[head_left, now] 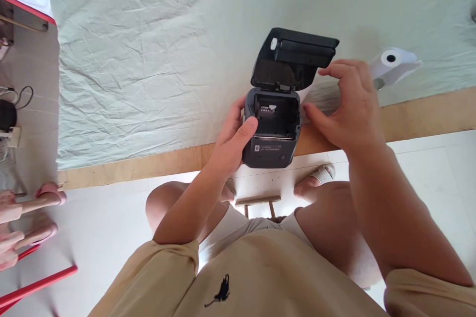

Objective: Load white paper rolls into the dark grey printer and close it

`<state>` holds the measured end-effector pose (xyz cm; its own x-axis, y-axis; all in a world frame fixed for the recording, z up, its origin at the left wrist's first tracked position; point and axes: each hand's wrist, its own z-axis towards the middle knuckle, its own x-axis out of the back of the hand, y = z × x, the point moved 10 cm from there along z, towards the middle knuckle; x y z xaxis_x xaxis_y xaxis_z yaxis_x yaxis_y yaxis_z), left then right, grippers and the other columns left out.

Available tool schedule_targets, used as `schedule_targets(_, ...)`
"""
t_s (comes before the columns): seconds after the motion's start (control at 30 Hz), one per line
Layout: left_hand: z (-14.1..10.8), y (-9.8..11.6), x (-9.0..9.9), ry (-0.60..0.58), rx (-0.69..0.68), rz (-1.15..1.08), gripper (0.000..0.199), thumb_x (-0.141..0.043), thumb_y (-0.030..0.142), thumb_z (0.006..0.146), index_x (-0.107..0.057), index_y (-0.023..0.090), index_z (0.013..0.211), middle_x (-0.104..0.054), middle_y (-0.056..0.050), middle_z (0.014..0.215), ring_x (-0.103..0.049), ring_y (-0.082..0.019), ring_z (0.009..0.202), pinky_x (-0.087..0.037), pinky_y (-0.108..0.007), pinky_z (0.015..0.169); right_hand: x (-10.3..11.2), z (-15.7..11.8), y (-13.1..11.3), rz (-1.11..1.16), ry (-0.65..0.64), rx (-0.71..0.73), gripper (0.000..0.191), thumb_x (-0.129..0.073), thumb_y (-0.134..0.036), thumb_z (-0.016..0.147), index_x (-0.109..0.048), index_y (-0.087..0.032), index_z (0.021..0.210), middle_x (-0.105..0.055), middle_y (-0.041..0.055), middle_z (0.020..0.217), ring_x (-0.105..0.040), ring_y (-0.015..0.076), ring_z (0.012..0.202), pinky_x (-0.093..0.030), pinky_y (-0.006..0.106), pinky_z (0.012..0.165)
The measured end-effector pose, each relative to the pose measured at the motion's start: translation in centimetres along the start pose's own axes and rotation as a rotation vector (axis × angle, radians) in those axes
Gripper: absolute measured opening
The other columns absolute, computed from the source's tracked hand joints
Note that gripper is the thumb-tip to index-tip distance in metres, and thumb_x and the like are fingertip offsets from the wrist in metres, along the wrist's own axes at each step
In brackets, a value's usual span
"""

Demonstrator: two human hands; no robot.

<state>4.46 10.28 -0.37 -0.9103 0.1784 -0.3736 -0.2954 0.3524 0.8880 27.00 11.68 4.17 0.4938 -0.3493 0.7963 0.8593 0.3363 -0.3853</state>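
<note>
We see a pale green, creased cloth (148, 59) across the upper part of the frame, with a bare wooden edge (427, 111) beneath it.

Just right of centre is our printer (271, 156), a dark grey box with rounded corners, its lower part in front of that edge. Its glossy black lid (286, 72) stands tipped back toward the top of the frame, so we look into the hollow black bay.

Our right hand (349, 101) grips nothing, fingers bent and apart; we cannot tell whether its fingertip touches the lid's corner. Our left hand (236, 133) grasps the printer's left side, thumb over the rim.

At upper right lies 1 white paper roll (394, 65) with a dark core. The lid carries a black roller (305, 52), 1 pale label (268, 148) marks the printer's front, and 1 small round button (282, 157) sits below it.
</note>
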Motion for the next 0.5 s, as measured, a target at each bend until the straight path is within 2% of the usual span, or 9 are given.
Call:
schedule_targets(0.1, 0.1, -0.1, 0.2, 0.002, 0.001, 0.0, 0.07, -0.087, 0.073, 0.099, -0.066, 0.033, 0.153, -0.086, -0.008, 0.147, -0.085, -0.034, 0.138, -0.076, -0.044, 0.103, -0.8, 0.3, -0.8, 0.077, -0.08, 0.043, 0.061, -0.073, -0.028, 0.103, -0.057, -0.026, 0.162, -0.069, 0.0218, 0.17, -0.068, 0.0448, 0.157, -0.059, 0.068, 0.128)
schedule_targets(0.17, 0.1, -0.2, 0.3, 0.001, 0.002, -0.003, 0.073, -0.088, 0.074, 0.098, -0.065, 0.032, 0.153, -0.087, -0.009, 0.145, -0.085, -0.035, 0.139, -0.076, -0.044, 0.103, -1.1, 0.4, -1.4, 0.066, -0.123, 0.044, 0.059, -0.068, -0.025, 0.105, -0.058, -0.027, 0.163, -0.067, 0.02, 0.174, -0.068, 0.0442, 0.158, -0.059, 0.066, 0.127)
schedule_targets(0.33, 0.2, -0.2, 0.3, -0.004, -0.008, -0.007, 0.071, -0.086, 0.073, 0.099, -0.066, 0.033, 0.154, -0.086, -0.009, 0.146, -0.083, -0.035, 0.144, -0.076, -0.044, 0.104, -2.0, 0.7, -2.4, -0.025, -0.245, 0.033, 0.051, -0.059, -0.013, 0.1, -0.07, -0.03, 0.146, -0.076, 0.0112, 0.166, -0.069, 0.0443, 0.156, -0.057, 0.068, 0.124)
schedule_targets(0.5, 0.0, -0.2, 0.2, 0.009, -0.002, -0.003, 0.07, -0.087, 0.075, 0.098, -0.067, 0.034, 0.152, -0.087, -0.008, 0.146, -0.078, -0.036, 0.152, -0.075, -0.045, 0.109, -1.5, 0.9, -2.0, -0.095, -0.249, -0.015, 0.033, -0.062, -0.023, 0.104, -0.077, -0.032, 0.132, -0.083, 0.012, 0.148, -0.074, 0.0436, 0.139, -0.057, 0.065, 0.115)
